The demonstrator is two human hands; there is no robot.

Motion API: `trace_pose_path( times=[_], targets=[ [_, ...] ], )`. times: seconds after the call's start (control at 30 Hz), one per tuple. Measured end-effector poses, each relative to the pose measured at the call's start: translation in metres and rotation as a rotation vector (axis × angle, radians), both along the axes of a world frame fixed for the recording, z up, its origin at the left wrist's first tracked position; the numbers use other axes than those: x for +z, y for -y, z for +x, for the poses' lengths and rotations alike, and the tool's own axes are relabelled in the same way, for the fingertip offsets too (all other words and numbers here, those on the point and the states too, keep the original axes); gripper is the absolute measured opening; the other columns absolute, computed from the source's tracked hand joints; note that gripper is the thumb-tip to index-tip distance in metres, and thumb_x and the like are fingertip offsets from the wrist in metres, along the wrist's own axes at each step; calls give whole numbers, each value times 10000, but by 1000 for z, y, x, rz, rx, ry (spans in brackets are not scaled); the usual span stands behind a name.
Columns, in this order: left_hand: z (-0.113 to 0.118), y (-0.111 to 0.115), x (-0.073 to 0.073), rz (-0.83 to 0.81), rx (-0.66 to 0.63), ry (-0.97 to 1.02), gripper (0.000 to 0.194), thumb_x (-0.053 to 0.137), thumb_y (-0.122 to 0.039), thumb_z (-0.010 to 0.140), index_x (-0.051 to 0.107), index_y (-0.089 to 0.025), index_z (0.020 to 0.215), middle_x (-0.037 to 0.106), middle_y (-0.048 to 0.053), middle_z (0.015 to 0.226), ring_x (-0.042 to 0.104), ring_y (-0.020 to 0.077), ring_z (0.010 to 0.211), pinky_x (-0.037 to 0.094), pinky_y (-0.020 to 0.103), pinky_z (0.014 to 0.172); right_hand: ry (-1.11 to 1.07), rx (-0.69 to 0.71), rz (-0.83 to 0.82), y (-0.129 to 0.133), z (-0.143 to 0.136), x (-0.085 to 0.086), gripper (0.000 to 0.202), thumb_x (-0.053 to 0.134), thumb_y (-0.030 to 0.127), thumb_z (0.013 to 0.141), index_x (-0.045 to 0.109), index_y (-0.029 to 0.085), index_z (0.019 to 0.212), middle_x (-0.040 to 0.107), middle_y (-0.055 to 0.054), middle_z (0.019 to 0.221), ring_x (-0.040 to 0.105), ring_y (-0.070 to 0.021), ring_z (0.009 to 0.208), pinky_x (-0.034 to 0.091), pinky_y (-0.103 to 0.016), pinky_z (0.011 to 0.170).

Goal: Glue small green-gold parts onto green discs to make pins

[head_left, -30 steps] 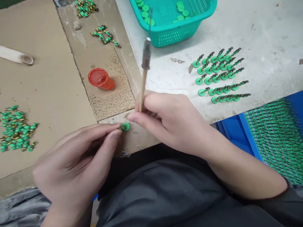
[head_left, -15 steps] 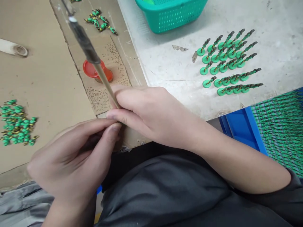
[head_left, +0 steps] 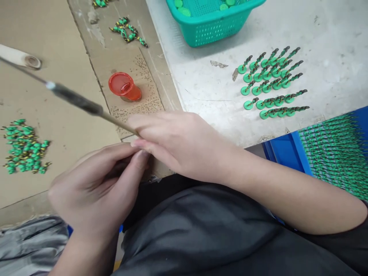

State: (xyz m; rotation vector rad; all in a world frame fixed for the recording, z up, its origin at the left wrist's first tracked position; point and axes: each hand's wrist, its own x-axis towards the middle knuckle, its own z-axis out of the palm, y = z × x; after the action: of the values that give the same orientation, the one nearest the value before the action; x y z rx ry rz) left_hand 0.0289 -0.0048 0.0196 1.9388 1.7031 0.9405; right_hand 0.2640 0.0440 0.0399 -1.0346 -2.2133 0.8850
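Now that the right hand has met the left hand, the left fingers stay pinched, presumably on the small green piece, now hidden bodyward of the red cup. The right fingers grip a stick, swung from upright to slant leftward past the cup; work apparently centres where the hands meet.

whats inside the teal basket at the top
Round green discs show inside the teal basket, at left and right. Its near wall hides part of the inside, and the picture's top edge cuts off the rest.
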Motion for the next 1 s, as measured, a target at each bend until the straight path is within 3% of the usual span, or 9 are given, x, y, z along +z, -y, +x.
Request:
trace_pose_path(
  times=[0.2,0.3,0.4,0.63,0.83,1.0],
  targets=[
    [7,-4,5,12,-41,65,135,954,-340,1061,985,-367,1190,942,-24,1093,842,147,895,651,268,846,-58,-180,-13,9,7,-6,294,552,356,1334,784,243,1193,798,-4,1100,798,-199,982,638,-320,1001],
    [11,-4,6,7,-37,91,123,951,-333,1068,986,-352,1185,941,-21,1085,834,130,876,656,246,835,-78,-137,-32,11,11,-5,331,570,400,1324,791,275,1112,808,-15,1093,794,-214,1010,645,-335,1002],
    [13,-4,6,27,-40,115,90,959,-333,1061,984,-322,1146,935,-22,1038,828,118,836,651,222,803,-86,-100,-23,11,11,-8,346,549,428,1332,813,284,1161,798,-10,1084,788,-213,1004,638,-336,991],
    [9,-4,4,9,-46,96,67,948,-333,1073,975,-322,1134,918,-43,1001,782,86,800,605,201,775,-133,-75,112,10,9,-17,358,571,381,1329,854,222,1178,788,-7,1027,789,-194,971,632,-321,934],
    [6,-4,3,53,-100,73,77,930,-270,1072,967,-318,1120,933,-37,1061,832,103,912,623,209,867,-79,-52,51,8,6,-18,283,671,396,1282,806,348,1037,854,26,1048,826,-193,1055,659,-299,1049],
    [6,-7,5,80,-130,54,70,904,-273,1074,961,-314,1072,924,-37,1012,825,103,889,635,200,881,-68,-7,40,10,4,-14,281,576,370,1315,798,272,1174,869,-46,1188,834,-244,1215,659,-373,1168]
  ],
)
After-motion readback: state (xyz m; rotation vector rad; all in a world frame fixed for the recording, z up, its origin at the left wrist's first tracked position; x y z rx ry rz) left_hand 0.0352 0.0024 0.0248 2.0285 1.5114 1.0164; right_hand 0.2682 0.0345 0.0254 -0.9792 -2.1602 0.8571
